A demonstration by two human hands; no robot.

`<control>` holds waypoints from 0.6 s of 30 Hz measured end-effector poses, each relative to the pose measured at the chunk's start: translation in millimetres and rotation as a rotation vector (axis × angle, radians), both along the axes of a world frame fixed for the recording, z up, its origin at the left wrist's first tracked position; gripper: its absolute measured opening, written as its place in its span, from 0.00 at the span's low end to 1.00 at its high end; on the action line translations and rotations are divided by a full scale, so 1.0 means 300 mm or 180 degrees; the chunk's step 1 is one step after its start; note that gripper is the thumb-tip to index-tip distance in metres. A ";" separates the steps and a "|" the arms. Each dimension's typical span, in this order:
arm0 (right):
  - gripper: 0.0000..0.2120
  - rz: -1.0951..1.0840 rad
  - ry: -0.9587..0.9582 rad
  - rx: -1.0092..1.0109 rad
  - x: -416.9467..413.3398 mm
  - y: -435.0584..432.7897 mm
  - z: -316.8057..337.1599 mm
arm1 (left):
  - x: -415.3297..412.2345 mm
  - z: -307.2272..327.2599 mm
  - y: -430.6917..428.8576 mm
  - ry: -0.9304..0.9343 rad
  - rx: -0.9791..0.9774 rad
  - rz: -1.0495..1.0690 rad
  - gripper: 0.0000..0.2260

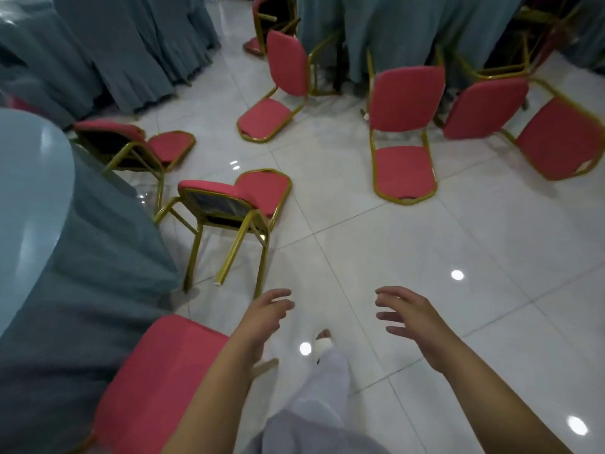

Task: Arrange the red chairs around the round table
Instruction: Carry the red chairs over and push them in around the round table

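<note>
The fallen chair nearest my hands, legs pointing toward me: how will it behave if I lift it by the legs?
The fallen chair probably stays rigid: its gold frame looks like metal tube. Likely fairly light, as the tubes are thin and the seat only padded. On the glossy floor its backrest may slide rather than pivot.

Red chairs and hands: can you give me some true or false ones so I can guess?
1. The left hand grips a chair leg. False: it is open and holds nothing.
2. The right hand holds nothing. True.
3. The chair ahead of the left hand lies tipped over. True.
4. The round table wears a red cloth. False: its cloth is grey-blue.
</note>
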State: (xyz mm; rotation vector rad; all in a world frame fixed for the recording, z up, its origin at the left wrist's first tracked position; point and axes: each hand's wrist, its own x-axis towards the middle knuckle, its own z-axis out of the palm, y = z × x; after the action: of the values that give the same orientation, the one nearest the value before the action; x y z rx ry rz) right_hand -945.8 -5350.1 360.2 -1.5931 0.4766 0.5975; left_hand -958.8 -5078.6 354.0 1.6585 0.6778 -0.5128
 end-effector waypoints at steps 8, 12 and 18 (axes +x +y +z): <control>0.07 0.0157 -0.0004 -0.0144 0.625 0.219 0.075 | 0.635 0.024 0.304 -0.0016 0.0073 0.0392 0.09; 0.07 0.0363 0.0142 -0.0094 0.885 0.361 0.038 | 0.801 0.014 0.418 -0.0135 0.0081 0.0572 0.10; 0.08 0.0872 0.0439 0.0010 1.277 0.636 -0.130 | 0.920 -0.123 0.568 0.0368 0.0195 0.1099 0.09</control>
State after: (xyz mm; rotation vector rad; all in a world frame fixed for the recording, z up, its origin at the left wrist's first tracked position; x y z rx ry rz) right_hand -562.7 -5159.2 321.2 -1.6334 0.3606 0.9192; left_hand -683.0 -4908.3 317.0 1.5336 1.0509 -0.3425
